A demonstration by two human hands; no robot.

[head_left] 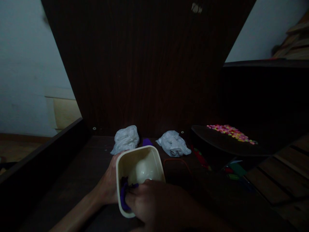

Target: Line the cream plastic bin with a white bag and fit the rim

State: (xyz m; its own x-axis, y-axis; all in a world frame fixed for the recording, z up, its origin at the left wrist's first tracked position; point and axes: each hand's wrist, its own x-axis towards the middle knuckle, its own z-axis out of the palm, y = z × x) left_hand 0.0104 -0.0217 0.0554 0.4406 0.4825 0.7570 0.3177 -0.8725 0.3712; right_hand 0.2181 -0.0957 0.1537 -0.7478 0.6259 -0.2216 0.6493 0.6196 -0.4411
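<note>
Tilted toward me is a cream plastic container (158,161) with rounded corners. My left hand (112,183) is closed around its left side. My right hand (154,203) reaches over the near rim, with its fingertips down inside. They are closed at a purple item (124,193) with dark bits, against the container's left inner wall. Its kind is hard to make out in the dim light, and the fingertips are partly hidden.
Two crumpled white plastic bags (126,138) lie behind the container, with a purple piece (147,142) between them. At right, a dark curved shelf (205,135) bears many small pink and yellow pieces (231,132). A tall dark panel (145,71) rises behind, and a raised edge (43,154) runs along the left.
</note>
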